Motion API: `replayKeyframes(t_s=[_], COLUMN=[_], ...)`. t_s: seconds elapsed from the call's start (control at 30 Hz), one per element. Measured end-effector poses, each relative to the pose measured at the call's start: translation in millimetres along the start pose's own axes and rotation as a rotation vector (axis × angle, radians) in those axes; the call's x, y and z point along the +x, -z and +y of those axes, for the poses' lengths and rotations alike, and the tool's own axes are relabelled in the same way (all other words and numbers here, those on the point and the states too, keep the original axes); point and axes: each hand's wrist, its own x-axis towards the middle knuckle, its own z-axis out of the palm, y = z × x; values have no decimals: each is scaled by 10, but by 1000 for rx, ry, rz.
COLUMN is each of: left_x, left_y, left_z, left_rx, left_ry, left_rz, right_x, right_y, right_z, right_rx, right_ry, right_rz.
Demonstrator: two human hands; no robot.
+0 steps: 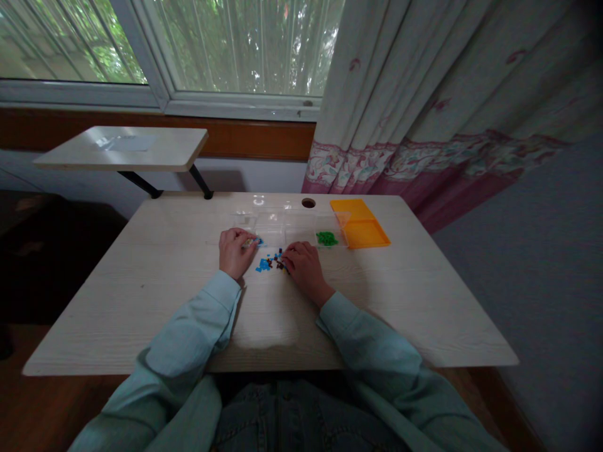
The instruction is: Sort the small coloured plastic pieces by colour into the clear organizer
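On the table, a small pile of tiny blue, brown and yellow pieces (269,262) lies between my two hands. My right hand (305,267) is at the pile's right side, fingers bent down and pressed together among the brown pieces; whatever is between them is hidden. My left hand (235,252) is curled at the front left of a clear divided box (271,227), thumb close to the fingertips. Small blue bits (259,241) show just beside those fingertips, and I cannot make out what they grip. Green pieces (326,238) fill part of the box's right compartment.
An orange tray (362,225) lies at the back right, touching or close to the box's right end. Behind the box is a round hole (308,203) in the tabletop (188,314). A raised shelf (136,157) stands at the back left, and a curtain (358,125) hangs behind the table.
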Motion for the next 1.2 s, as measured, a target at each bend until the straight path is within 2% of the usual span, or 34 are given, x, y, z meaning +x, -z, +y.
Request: replayKeyframes(t_s=[0.37, 0.73, 0.83, 1.03, 1.2], left_x=[-2, 3, -2, -44, -69], left_y=[-26, -6, 22, 48, 34], left_z=[-14, -4, 52, 238, 302], left_rx=[-28, -27, -64, -114, -131], left_ry=[-25, -56, -117, -306, -336], left_rz=[-12, -35, -57, -175, -181], right_x=[23, 21, 29, 44, 31], right_y=[-67, -39, -35, -57, -89], right_z=[147, 116, 110, 89, 57], right_rx=[254, 300, 336, 464, 512], right_ry=[-69, -82, -98, -141, -135], right_rz=[151, 199, 219, 228, 221])
